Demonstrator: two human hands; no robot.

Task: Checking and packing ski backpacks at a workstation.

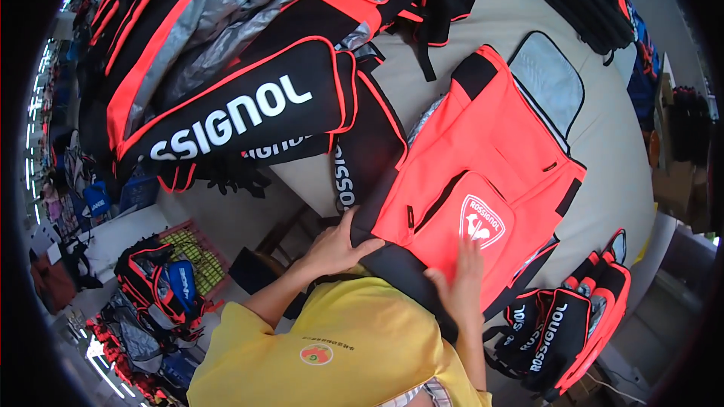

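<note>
A bright red backpack (422, 222) with black edging lies in front of me, its base toward my body. Its front has a zipped pocket with a white-outlined shield badge (483, 222). At the far end a grey-lined flap (549, 83) is folded open. My left hand (337, 247) grips the black lower left edge, thumb on top and the other fingers partly hidden along the side. Flat over the red front, just below the badge, my right hand (461, 286) has its fingers stretched out and slightly blurred; it holds nothing.
The backpack rests on a pale rounded surface (615, 166). Black and red bags with silver lining (234, 30) are heaped at far left. More bags hang at right (581, 324), and black padded pieces (577, 4) lie at far right. Another bag pile (162, 286) stands lower left.
</note>
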